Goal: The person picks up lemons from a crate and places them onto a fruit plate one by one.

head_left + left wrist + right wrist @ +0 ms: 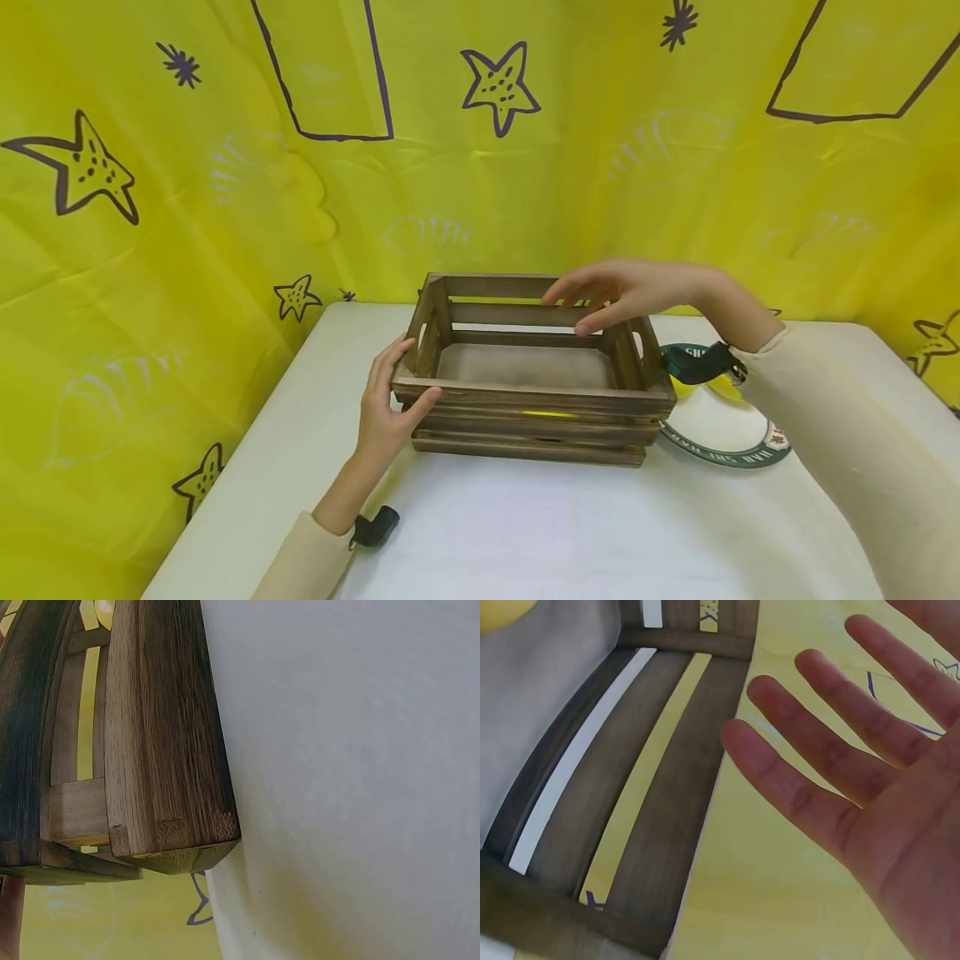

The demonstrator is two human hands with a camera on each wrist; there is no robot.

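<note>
A brown slatted wooden crate (pixel 525 425) stands on the white table. My left hand (pixel 386 417) holds its front left corner, thumb on the front slat and fingers along the left end. Over the crate's back right part, my right hand (pixel 626 292) hovers with fingers spread and nothing in them; the right wrist view shows the fingers (pixel 832 750) loosely extended beside the back wall. A rounded yellow thing (pixel 502 611), cut off by the frame, appears inside the crate near the front wall. Its kind cannot be told, and the front slats hide it in the head view.
Right of the crate lies a white plate (pixel 723 454) with a green lettered rim, partly behind the right wrist. Yellow things (pixel 726 388) rest on it. A yellow curtain (pixel 450 192) with starfish drawings hangs behind and left of the table (pixel 525 533).
</note>
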